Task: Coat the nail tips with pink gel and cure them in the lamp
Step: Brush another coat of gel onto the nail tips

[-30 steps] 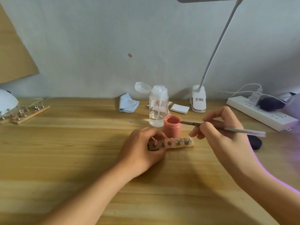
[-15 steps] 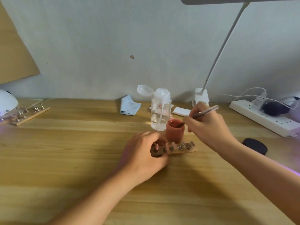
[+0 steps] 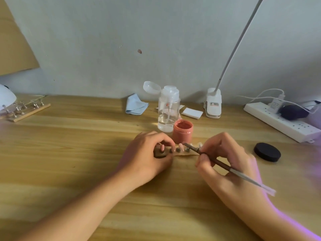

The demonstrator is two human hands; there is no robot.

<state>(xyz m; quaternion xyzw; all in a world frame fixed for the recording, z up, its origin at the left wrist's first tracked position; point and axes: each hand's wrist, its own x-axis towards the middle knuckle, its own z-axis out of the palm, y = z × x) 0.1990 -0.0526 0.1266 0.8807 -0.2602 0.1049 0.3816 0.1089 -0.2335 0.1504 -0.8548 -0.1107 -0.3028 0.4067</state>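
Observation:
A small wooden nail-tip holder [image 3: 180, 152] lies on the desk in the middle, with several nail tips clipped along it; two look pink. My left hand [image 3: 147, 157] grips its left end with curled fingers. Just behind the holder stands the open pink gel jar [image 3: 182, 130]. My right hand [image 3: 224, 162] pinches a thin brush [image 3: 225, 166], its tip lowered onto the tips at the holder's middle. The white curing lamp [image 3: 6, 99] sits at the far left edge, mostly out of view.
A clear pump bottle [image 3: 168, 110] stands behind the jar. The jar's black lid [image 3: 267, 151] lies to the right. A second wooden holder [image 3: 26, 108] rests far left. A blue cloth [image 3: 136, 104], white pads [image 3: 192, 113], desk-lamp clamp [image 3: 213, 105] and power strip [image 3: 281, 121] line the wall.
My right hand lifted the brush out of the pink jar and brought its tip down onto the nail tips on the holder. My left hand kept its hold.

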